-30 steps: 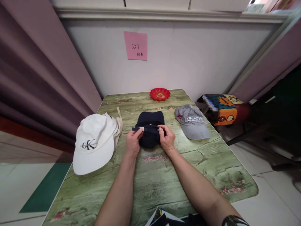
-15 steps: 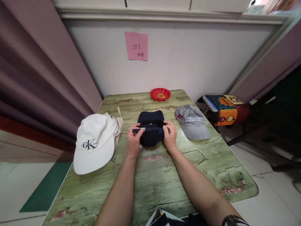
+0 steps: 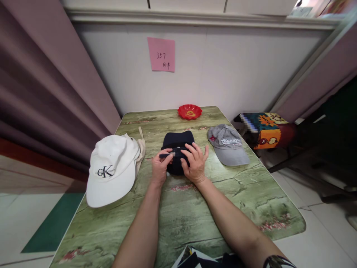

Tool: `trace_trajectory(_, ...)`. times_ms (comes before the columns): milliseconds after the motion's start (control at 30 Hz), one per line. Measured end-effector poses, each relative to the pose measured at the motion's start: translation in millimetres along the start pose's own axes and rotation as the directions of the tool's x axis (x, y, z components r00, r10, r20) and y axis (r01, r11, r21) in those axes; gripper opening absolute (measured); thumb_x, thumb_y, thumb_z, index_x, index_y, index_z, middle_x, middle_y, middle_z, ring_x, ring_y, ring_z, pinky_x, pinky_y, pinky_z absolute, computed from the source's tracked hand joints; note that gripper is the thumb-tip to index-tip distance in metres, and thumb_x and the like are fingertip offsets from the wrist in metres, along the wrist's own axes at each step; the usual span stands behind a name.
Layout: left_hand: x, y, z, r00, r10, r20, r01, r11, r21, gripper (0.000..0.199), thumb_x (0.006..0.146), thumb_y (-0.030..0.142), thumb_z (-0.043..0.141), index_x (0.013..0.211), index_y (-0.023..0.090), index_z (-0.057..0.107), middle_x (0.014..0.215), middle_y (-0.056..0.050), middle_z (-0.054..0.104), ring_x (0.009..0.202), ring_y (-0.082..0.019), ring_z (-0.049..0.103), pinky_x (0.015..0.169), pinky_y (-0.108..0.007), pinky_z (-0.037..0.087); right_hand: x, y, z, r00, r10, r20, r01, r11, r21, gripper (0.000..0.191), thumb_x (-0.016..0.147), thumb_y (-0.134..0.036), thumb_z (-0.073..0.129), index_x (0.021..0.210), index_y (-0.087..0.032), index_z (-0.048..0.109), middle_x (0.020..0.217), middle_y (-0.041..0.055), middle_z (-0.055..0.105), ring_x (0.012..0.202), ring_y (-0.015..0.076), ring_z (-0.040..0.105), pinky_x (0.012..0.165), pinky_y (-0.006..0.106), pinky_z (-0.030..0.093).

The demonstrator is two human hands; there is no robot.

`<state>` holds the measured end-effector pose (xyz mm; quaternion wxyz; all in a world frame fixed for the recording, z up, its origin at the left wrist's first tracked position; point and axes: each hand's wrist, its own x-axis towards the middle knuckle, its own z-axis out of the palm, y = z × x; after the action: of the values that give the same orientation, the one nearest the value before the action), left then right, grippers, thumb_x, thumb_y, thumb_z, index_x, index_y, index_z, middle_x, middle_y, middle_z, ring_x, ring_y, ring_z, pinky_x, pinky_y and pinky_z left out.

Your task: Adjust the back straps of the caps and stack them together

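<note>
Inward from the dark cap's side, the right hand was moved, fingers spread. Its strap was pinched just by the left hand. The cap was kept between the white cap and gray cap.

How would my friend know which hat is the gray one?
Look at the green table, on the side by the right hand. The gray cap lies there, nearer than the red dish. It has white writing above its brim, while the white cap has black letters and the dark cap is under the hands.
</note>
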<state>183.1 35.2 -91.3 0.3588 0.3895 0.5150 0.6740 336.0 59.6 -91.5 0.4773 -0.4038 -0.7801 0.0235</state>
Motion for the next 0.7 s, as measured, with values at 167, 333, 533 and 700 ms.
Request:
trace_trajectory(167,-3,3,3.3,0.997,-0.017,0.077,0.017,1.0,0.008,0.021,0.072,0.032,0.076,0.073,0.015,0.064,0.104,-0.006,0.068,0.063,-0.008,0.056,0.062,-0.025,0.05,-1,1,6,0.997,0.03,0.076,-0.029,0.999,-0.022,0.031,0.093,-0.035,0.053,0.122,-0.025,0.06,0.114,0.0062,0.071,0.118,0.0277,0.056,0.118,0.059,0.0)
trace_trajectory(333,-4,0,4.0,0.994,-0.043,0.096,0.042,0.999,0.017,0.021,0.071,0.032,0.077,0.075,0.015,0.065,0.104,-0.007,0.067,0.067,-0.01,0.058,0.063,-0.025,0.052,-1,10,10,0.991,0.103,0.09,-0.101,0.994,-0.031,0.014,0.093,-0.03,0.053,0.097,-0.026,0.067,0.089,0.0017,0.071,0.096,0.0221,0.06,0.116,0.052,0.012)
trace_trajectory(533,-3,-3,4.0,0.993,-0.032,0.113,0.023,0.996,0.082,0.019,0.073,0.032,0.076,0.078,0.016,0.068,0.105,-0.007,0.067,0.072,-0.012,0.06,0.064,-0.027,0.053,-1,11,10,0.982,0.155,0.106,-0.158,0.987,0.021,0.013,0.092,-0.024,0.051,0.089,-0.024,0.064,0.088,0.0005,0.071,0.093,0.0195,0.061,0.113,0.046,0.017)
trace_trajectory(700,-2,-9,2.6,0.992,0.014,0.128,-0.03,0.992,0.125,0.019,0.073,0.034,0.076,0.078,0.017,0.069,0.105,-0.008,0.066,0.081,-0.017,0.062,0.064,-0.028,0.054,3,15,10,0.948,0.235,0.213,-0.265,0.957,0.121,0.018,0.093,-0.039,0.056,0.09,-0.027,0.069,0.085,-0.0006,0.074,0.084,0.018,0.063,0.106,0.042,0.024)
